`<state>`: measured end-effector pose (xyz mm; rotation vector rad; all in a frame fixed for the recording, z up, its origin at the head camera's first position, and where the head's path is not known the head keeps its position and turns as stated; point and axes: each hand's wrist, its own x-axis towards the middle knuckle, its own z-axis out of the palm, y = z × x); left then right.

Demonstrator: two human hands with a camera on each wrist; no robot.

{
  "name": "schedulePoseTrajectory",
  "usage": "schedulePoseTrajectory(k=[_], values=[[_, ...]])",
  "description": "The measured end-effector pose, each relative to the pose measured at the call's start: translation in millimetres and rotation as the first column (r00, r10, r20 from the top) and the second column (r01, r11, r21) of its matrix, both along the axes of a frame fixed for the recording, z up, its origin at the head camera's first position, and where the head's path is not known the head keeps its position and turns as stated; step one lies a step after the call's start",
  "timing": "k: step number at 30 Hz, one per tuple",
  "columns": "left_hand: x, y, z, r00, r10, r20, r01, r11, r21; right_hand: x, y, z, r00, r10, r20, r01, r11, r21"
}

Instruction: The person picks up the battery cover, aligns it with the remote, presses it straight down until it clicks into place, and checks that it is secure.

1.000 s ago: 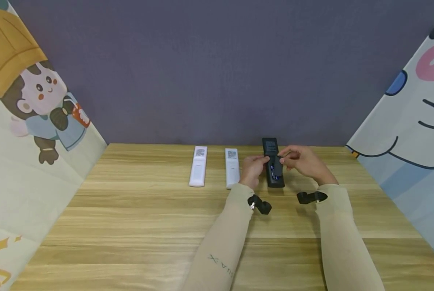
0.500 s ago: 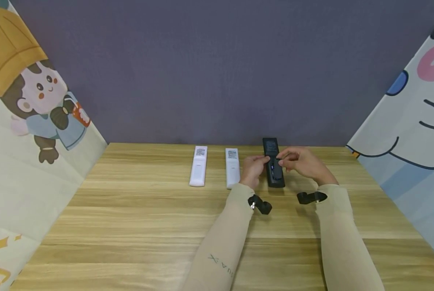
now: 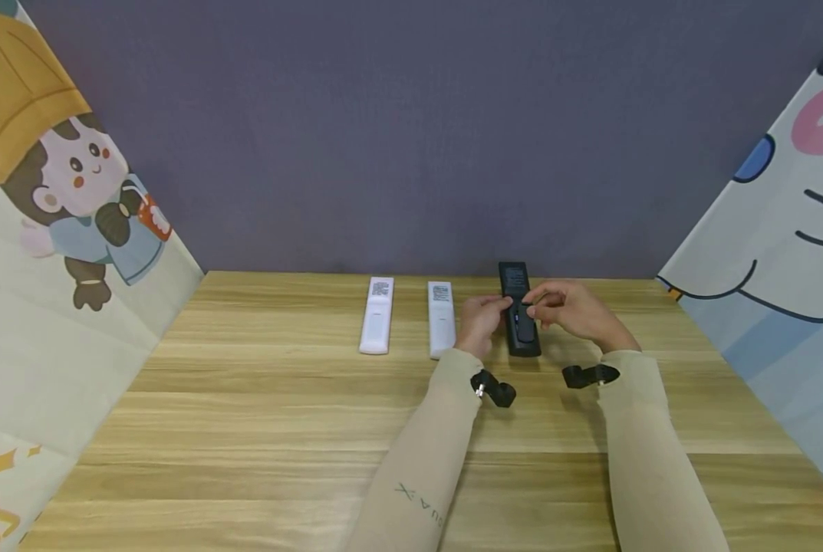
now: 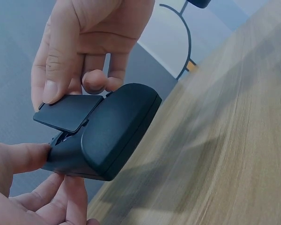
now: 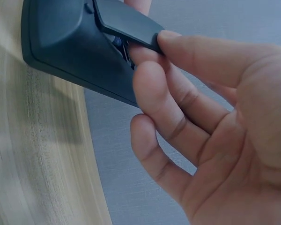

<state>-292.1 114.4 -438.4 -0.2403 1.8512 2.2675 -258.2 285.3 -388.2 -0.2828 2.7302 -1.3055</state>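
Observation:
A black remote control (image 3: 515, 279) is held back side up over the far part of the table, tilted in the wrist views. My left hand (image 3: 478, 322) grips its left edge, thumb on top and fingers beneath. Between thumb and fingers my right hand (image 3: 568, 308) pinches the black battery cover (image 4: 70, 112). The cover's lower end meets the remote's rounded end, while its pinched end stands raised above the compartment. Through the gap beneath it, part of the battery compartment (image 5: 118, 42) shows, mostly hidden by the cover.
Two white remote controls, one farther left (image 3: 376, 316) and one (image 3: 441, 318) right beside my left hand, lie back side up on the wooden table (image 3: 280, 429). Behind the table's far edge rises a dark grey panel (image 3: 356, 153). Printed cloths hang at both sides.
The battery cover has come down over the compartment, hiding the batteries that showed earlier. My right hand has shifted slightly left with it. My left hand and the white remotes stay put.

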Motion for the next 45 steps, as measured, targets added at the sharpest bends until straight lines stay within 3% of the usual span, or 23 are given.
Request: schedulePoseTrajectory(k=[17, 24, 45], values=[[2.3, -2.2, 2.6, 1.000, -0.023, 0.016, 0.023, 1.000, -0.017, 1.1, -5.0, -1.2, 1.000, 0.008, -0.027, -0.006, 0.998, 0.060], [3.0, -0.7, 3.1, 1.000, 0.003, 0.005, -0.003, 1.000, 0.030, -0.4, -6.7, -2.8, 0.999, 0.004, -0.042, 0.000, 0.996, 0.092], [2.9, -1.4, 2.3, 1.000, -0.014, 0.006, 0.014, 1.000, 0.023, -4.0, -4.4, -9.6, 0.999, 0.002, -0.044, 0.003, 0.995, 0.096]])
